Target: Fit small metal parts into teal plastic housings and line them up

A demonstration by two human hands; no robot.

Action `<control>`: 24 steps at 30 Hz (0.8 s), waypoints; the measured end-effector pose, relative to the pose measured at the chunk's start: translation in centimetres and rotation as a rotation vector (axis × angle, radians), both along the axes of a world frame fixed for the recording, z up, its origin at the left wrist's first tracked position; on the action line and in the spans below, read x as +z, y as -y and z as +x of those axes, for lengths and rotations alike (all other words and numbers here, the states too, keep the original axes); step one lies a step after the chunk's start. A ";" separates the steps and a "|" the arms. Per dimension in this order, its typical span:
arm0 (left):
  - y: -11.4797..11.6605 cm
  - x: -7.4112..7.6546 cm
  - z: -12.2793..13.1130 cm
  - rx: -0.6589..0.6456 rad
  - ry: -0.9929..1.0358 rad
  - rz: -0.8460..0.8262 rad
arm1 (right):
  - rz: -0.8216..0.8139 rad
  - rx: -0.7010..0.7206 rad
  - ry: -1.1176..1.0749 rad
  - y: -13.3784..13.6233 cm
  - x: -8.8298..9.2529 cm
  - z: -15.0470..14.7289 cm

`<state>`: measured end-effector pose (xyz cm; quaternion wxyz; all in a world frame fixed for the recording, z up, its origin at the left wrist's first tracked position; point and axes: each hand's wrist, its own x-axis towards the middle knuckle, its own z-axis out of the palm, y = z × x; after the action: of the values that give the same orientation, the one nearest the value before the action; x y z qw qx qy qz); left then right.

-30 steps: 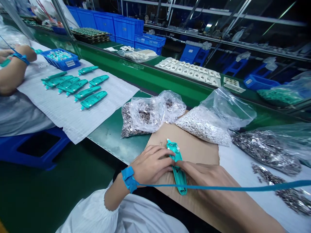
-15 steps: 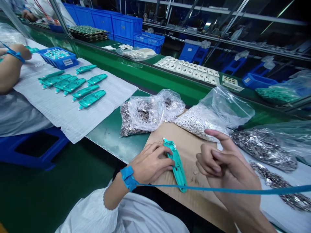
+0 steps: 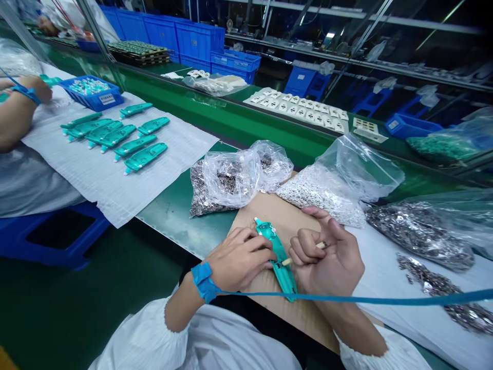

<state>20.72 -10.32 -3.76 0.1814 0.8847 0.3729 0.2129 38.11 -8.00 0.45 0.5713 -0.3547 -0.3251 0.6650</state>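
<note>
A teal plastic housing (image 3: 278, 254) lies on a brown cardboard sheet (image 3: 292, 221) in front of me. My left hand (image 3: 241, 259) rests on its left side, fingers curled against it, holding it down. A blue wrist strap (image 3: 203, 282) with a blue cord (image 3: 385, 299) is on that wrist. My right hand (image 3: 327, 252) is closed round a thin pale stick (image 3: 304, 253) whose tip touches the housing's middle.
Clear bags of small metal parts (image 3: 231, 180) (image 3: 331, 187) (image 3: 423, 231) lie beyond the cardboard. Several finished teal housings (image 3: 115, 134) sit on a white sheet at left, by a blue bin (image 3: 94, 92). Another person's arm (image 3: 17, 110) is at far left. A green conveyor (image 3: 231, 121) runs behind.
My right hand lifted off the housing toward the bags, then came back down holding a thin stick against it. The left hand stayed on the housing.
</note>
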 end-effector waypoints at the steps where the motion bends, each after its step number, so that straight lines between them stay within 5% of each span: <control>1: 0.0 0.0 0.0 -0.002 -0.002 0.004 | 0.005 -0.013 -0.001 0.0 0.0 0.0; 24: 0.1 -0.2 0.3 0.015 -0.054 0.071 | 0.085 -0.087 0.290 1.0 -0.9 -2.2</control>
<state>20.99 -10.40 -3.95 0.1380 0.8931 0.3766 0.2037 35.95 -9.05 -0.50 0.5612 -0.4363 -0.4163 0.5669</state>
